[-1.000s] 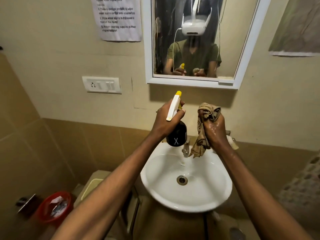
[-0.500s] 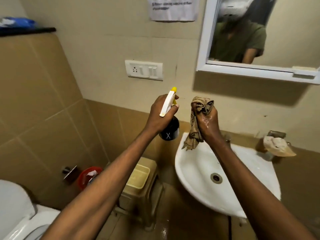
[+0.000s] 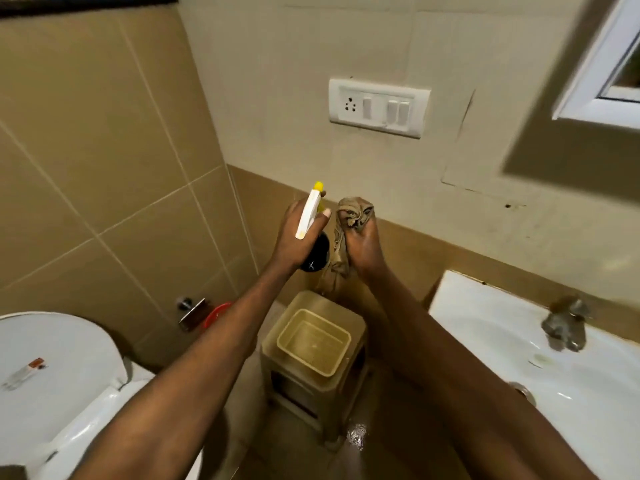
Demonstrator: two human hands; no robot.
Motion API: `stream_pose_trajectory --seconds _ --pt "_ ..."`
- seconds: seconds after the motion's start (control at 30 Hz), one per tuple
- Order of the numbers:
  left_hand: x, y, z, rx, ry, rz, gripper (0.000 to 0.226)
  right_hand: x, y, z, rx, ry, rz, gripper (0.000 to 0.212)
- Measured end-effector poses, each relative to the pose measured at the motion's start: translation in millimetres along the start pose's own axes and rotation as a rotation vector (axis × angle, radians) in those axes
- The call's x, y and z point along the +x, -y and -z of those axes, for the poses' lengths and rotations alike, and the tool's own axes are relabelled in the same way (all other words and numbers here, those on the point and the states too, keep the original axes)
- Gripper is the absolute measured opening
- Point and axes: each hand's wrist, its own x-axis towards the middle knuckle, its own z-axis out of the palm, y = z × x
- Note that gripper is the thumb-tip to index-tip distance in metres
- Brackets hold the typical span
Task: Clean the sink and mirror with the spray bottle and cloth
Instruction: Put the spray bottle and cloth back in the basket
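1. the left hand (image 3: 297,237) is closed around a spray bottle (image 3: 313,233), fingers wrapped over the neck under the white trigger head, with a yellow nozzle at the top and the dark round body showing below the palm.
2. the right hand (image 3: 362,242) is clenched on a crumpled brown cloth (image 3: 351,216); a bunch of it sticks out above the fist and a tail hangs down on the left side of the hand.
3. the two hands are held up just beside each other in front of the wall, bottle and cloth nearly touching, over a tan plastic stool (image 3: 313,358).
4. a shallow square beige tub (image 3: 313,346) sits on top of the stool.
5. the white sink (image 3: 554,372) is at the lower right, well apart from the hands, with a blurred metal tap (image 3: 564,325) at its back edge and part of the drain showing beside the right forearm.
6. only the lower left corner of the white-framed mirror (image 3: 595,81) is in view at the upper right.
7. a white switch and socket plate (image 3: 379,107) is on the wall above the hands.
8. a white toilet lid (image 3: 52,362) fills the lower left, with a small object lying on it that is too blurred to name.
9. a red bucket (image 3: 216,313) peeks out behind the left forearm, beside a metal wall fitting (image 3: 190,311).
10. a wet patch glints on the floor in front of the stool.
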Motion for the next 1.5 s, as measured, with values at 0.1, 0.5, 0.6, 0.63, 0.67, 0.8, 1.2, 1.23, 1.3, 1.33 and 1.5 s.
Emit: stream_pose_trajectory --seconds 0.1,0.5,0.6,0.63,0.67,0.8,1.2,1.23,1.3,1.33,1.5 --pt "5 48 -7 0.023 0.016 0.05 0.031 11 -48 -21 -0.001 -0.014 -0.172 0.048" --pt "-42 249 -60 -0.019 0.122 0.172 0.005 -16 -252 -74 -0.236 -0.265 -0.28 0.02" --pt "-60 296 -74 -0.017 0.187 0.212 0.03 -33 -287 -79 -0.472 -0.376 -0.374 0.03" --pt "-65 306 -79 -0.018 0.192 0.198 0.035 -37 -299 -81 -0.546 -0.396 -0.392 0.034" --pt "-69 313 -81 -0.022 0.19 0.188 0.036 -41 -308 -83 -0.601 -0.407 -0.414 0.036" --pt "-83 347 -97 -0.017 0.171 0.119 0.05 -51 -347 -91 -0.703 -0.449 -0.537 0.04" --pt "-120 453 -128 0.093 0.279 0.176 0.035 -71 -435 -103 -0.868 -0.401 -0.672 0.031" --pt "-120 456 -129 0.077 0.278 0.197 0.031 -71 -440 -104 -0.877 -0.393 -0.663 0.031" --pt "-120 459 -132 0.052 0.262 0.225 0.027 -71 -449 -106 -0.907 -0.376 -0.644 0.031" --pt "-120 461 -134 0.047 0.26 0.231 0.029 -72 -453 -108 -0.93 -0.368 -0.64 0.032" --pt "-118 459 -131 -0.077 0.285 0.336 0.027 -76 -465 -112 -0.938 -0.41 -0.633 0.037"
